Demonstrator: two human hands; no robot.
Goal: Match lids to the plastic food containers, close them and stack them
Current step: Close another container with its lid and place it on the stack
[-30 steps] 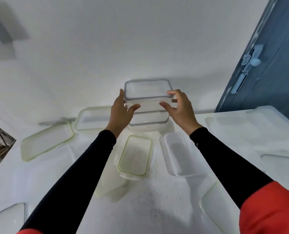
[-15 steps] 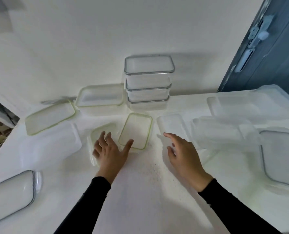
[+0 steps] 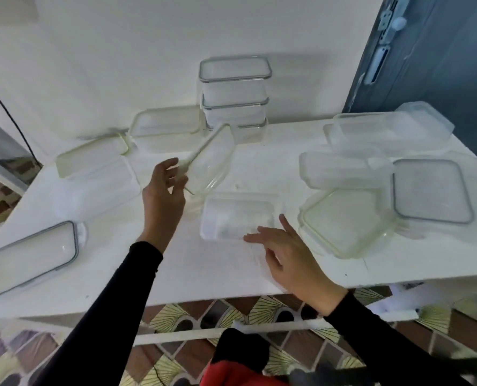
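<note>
A stack of three closed grey-rimmed containers [image 3: 234, 93] stands at the back against the wall. My left hand [image 3: 164, 193] grips the left edge of a small clear green-rimmed container [image 3: 210, 160], which is lifted and tilted on its side above the table. Just in front of it an open clear plastic container [image 3: 235, 215] sits on the white table [image 3: 203, 268]. My right hand [image 3: 283, 247] has straight, spread fingers that touch this container's near right corner.
To the left lie a grey-rimmed lid [image 3: 31, 257], a clear tub [image 3: 98, 188], a green-rimmed lid [image 3: 92, 157] and a green-rimmed container [image 3: 164, 126]. On the right are a square green-rimmed container [image 3: 346, 222], a square grey-rimmed lid [image 3: 432, 190] and clear tubs [image 3: 343, 171]. A blue door [image 3: 440, 65] stands at the back right.
Both hands left the stack and came down to the table's middle. My left hand picked up and tilted the small green-rimmed container; my right hand reached the clear container's corner.
</note>
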